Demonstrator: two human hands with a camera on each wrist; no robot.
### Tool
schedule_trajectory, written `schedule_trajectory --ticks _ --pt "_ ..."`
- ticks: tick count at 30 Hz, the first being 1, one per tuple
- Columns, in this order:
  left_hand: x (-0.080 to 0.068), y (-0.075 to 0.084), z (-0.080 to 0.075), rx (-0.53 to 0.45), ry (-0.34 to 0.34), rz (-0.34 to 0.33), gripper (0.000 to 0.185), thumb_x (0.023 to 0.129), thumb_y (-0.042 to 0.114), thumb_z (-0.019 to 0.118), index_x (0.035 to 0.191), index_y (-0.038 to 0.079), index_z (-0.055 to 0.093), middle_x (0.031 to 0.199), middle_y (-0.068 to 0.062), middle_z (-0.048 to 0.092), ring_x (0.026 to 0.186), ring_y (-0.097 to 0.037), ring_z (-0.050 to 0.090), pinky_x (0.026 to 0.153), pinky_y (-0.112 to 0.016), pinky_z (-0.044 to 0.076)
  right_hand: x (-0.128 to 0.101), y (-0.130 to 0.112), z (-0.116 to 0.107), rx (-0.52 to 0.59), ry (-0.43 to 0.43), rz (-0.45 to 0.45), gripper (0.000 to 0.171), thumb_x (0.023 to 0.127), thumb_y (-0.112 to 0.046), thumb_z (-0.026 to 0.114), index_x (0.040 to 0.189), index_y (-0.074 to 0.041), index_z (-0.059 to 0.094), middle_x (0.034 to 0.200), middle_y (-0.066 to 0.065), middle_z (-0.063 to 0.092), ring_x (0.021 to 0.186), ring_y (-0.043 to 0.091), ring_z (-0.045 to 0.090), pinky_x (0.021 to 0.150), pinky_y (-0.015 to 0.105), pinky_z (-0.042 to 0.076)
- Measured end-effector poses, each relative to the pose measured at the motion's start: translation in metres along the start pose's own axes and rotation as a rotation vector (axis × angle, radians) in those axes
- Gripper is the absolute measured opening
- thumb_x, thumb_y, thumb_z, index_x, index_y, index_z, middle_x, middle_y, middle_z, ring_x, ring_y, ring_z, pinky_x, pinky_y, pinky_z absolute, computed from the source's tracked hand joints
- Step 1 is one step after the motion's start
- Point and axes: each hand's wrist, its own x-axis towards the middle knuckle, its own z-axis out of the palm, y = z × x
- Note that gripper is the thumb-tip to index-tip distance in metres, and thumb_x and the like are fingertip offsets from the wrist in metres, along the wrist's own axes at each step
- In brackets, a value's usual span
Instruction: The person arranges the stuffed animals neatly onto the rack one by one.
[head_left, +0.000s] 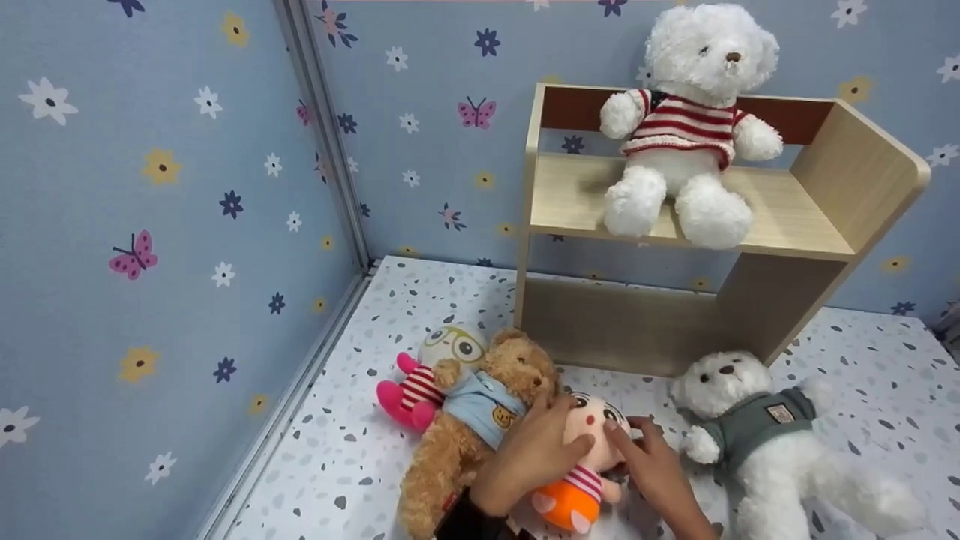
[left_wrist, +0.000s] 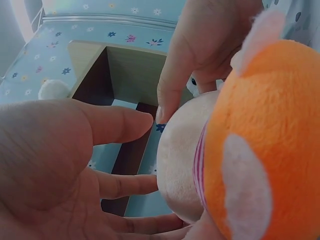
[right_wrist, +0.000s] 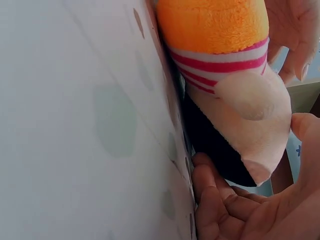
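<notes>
A small doll [head_left: 586, 457] with a cream face, pink-and-white striped middle and orange bottom lies on the speckled floor [head_left: 337, 450] at about 6 o'clock in the head view, held between two bare hands. The left hand [head_left: 529, 454] lies over the doll's 9 o'clock side, fingers curved round its head and thumb across the face. From the left wrist camera, the cream head sits against the left fingers [left_wrist: 125, 185], with the palm cupped but loose. The right hand [head_left: 651, 463] comes in from 3 o'clock, its fingertips touching the doll's cheek. From the right wrist camera, the right fingers [right_wrist: 215, 205] are curled under the doll's head against the floor, with the thumb on the far side — a grip on the doll from below.

Just beside the left hand, at 9 o'clock from the doll, a brown bear [head_left: 480, 420] in a light blue shirt lies on its back, touching the left hand's knuckles. Behind the brown bear, at 10 o'clock, a round-headed toy [head_left: 427, 379] with big goggle eyes and pink limbs lies partly under it. At 3 o'clock, near the right hand, a white bear [head_left: 772, 442] in a grey-green sweater lies on the floor.

At 12 o'clock stands a light wooden shelf [head_left: 795, 217] — on its upper board sits a second white bear [head_left: 694, 127] in a red-striped sweater. Blue wallpaper [head_left: 150, 225] with flowers and butterflies covers the walls.
</notes>
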Motion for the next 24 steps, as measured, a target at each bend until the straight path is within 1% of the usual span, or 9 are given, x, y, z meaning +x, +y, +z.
schedule_trajectory --ticks 2,6,10,14,18,20,24 --pt "0.0001 0.0001 -0.0002 -0.008 -0.007 -0.008 0.067 0.089 0.053 0.058 0.147 0.026 0.038 0.161 -0.011 0.018 0.133 -0.039 0.045 0.105 -0.058 0.039 0.0005 -0.0001 0.0007 0.002 0.003 -0.012 0.088 0.078 -0.078 0.051 0.134 -0.011 0.047 0.091 0.008 0.070 0.069 0.017 0.063 0.060 0.029 0.048" --pt "0.0002 0.0003 0.0000 -0.006 -0.011 -0.010 0.068 0.088 0.053 0.059 0.147 0.026 0.038 0.160 -0.012 0.018 0.133 -0.041 0.043 0.105 -0.059 0.038 0.0005 0.0009 0.0023 0.009 0.010 -0.041 0.082 0.081 -0.073 0.053 0.133 -0.010 0.049 0.096 0.009 0.072 0.072 0.016 0.066 0.064 0.028 0.051" --pt "0.0011 0.0004 0.0001 0.000 -0.008 -0.004 0.068 0.088 0.052 0.059 0.147 0.026 0.038 0.160 -0.012 0.019 0.133 -0.040 0.043 0.105 -0.058 0.038 -0.0002 0.0010 0.0027 0.000 0.017 -0.067 0.075 0.084 -0.069 0.054 0.131 -0.010 0.051 0.095 0.008 0.072 0.072 0.015 0.066 0.064 0.029 0.051" --pt "0.0019 0.0001 0.0000 -0.001 -0.004 0.007 0.067 0.088 0.051 0.060 0.147 0.026 0.039 0.160 -0.013 0.020 0.134 -0.040 0.043 0.105 -0.059 0.037 -0.0010 -0.0001 0.0022 -0.024 0.024 -0.078 0.072 0.084 -0.068 0.054 0.128 -0.011 0.053 0.096 0.007 0.072 0.074 0.014 0.066 0.065 0.029 0.050" --pt "0.0013 -0.0006 0.0006 -0.001 0.003 0.026 0.066 0.089 0.051 0.060 0.146 0.025 0.040 0.159 -0.015 0.021 0.132 -0.041 0.045 0.104 -0.060 0.038 -0.0023 0.0001 0.0025 -0.027 0.023 -0.076 0.073 0.083 -0.070 0.054 0.128 -0.013 0.054 0.105 0.008 0.071 0.081 0.014 0.066 0.070 0.029 0.050" --pt "0.0011 -0.0010 0.0011 0.006 0.007 0.038 0.065 0.089 0.050 0.060 0.146 0.024 0.041 0.159 -0.016 0.023 0.130 -0.040 0.047 0.103 -0.058 0.040 -0.0029 0.0009 0.0028 -0.033 0.021 -0.077 0.074 0.082 -0.071 0.054 0.128 -0.013 0.053 0.110 0.010 0.070 0.085 0.015 0.066 0.074 0.031 0.050" --pt "0.0017 -0.0016 0.0013 0.025 0.014 0.045 0.063 0.089 0.049 0.060 0.144 0.026 0.042 0.158 -0.014 0.024 0.128 -0.037 0.050 0.103 -0.056 0.042 -0.0029 0.0022 0.0034 -0.067 0.028 -0.094 0.074 0.083 -0.071 0.053 0.129 -0.013 0.053 0.118 0.014 0.067 0.096 0.019 0.065 0.080 0.036 0.050"
